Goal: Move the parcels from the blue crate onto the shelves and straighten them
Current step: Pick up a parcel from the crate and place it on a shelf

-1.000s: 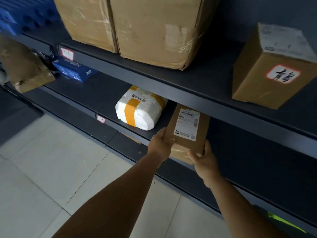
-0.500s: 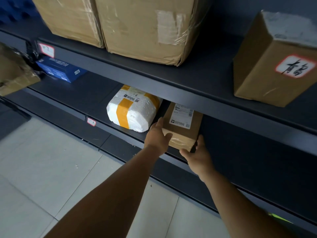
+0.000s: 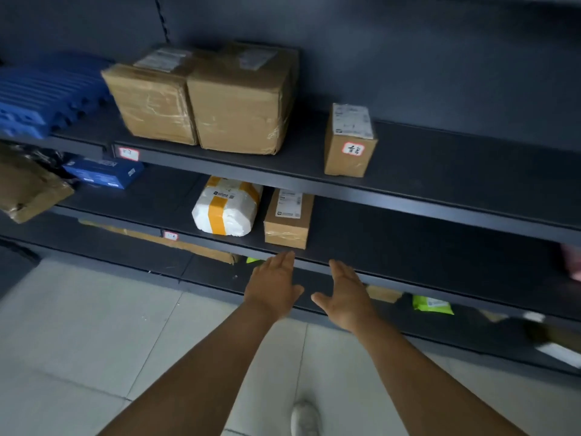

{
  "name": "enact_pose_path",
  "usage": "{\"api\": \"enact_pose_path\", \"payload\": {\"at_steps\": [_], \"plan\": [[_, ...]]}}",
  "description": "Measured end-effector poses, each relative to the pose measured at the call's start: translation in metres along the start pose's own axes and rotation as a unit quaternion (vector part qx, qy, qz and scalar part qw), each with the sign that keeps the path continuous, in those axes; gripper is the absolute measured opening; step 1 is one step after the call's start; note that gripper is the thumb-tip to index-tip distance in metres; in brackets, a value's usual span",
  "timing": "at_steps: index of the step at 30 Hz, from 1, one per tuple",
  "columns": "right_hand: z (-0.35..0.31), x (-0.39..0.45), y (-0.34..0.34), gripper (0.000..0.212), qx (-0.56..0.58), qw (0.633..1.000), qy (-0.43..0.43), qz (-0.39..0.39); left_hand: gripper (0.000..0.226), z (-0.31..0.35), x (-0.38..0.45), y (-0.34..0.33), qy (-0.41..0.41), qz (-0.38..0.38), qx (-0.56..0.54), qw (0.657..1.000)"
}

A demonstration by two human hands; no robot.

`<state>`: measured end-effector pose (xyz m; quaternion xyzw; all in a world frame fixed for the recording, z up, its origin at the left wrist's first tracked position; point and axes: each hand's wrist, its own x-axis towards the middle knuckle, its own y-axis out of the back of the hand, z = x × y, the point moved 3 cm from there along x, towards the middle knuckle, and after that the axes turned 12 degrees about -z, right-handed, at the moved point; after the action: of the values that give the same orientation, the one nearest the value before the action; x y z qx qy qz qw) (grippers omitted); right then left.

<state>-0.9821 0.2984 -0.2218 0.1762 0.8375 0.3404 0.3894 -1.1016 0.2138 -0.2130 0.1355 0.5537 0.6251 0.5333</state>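
Both hands, left (image 3: 273,286) and right (image 3: 347,294), have let go and hang flat-fingered at 6 o'clock of the slim brown cardboard parcel (image 3: 287,220), now shelved beside the white orange-taped bundle (image 3: 224,206); 1 placement done.

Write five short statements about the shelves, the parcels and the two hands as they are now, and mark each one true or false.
1. Both hands are empty, fingers straight. True: the left hand and right hand hold nothing.
2. The brown parcel lies on the middle shelf. True.
3. The white parcel has blue tape. False: its tape is orange.
4. The white parcel lies right of the brown parcel. False: it lies to its left.
5. The top shelf carries three cardboard boxes. True.
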Motion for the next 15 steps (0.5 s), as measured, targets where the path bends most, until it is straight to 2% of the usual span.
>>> {"api": "enact_pose_path", "payload": {"at_steps": [6,15], "plan": [[0.025,-0.121,0.009,0.083,-0.010,0.997,-0.053,0.060,0.071,0.064,-0.086,0.004,-0.062,-0.030,0.078,0.995],[0.116,-0.290,0.020,0.083,0.041,0.975,-0.171,0.137,0.071,0.195,-0.176,-0.034,-0.215,-0.028,0.115,0.969]]}}
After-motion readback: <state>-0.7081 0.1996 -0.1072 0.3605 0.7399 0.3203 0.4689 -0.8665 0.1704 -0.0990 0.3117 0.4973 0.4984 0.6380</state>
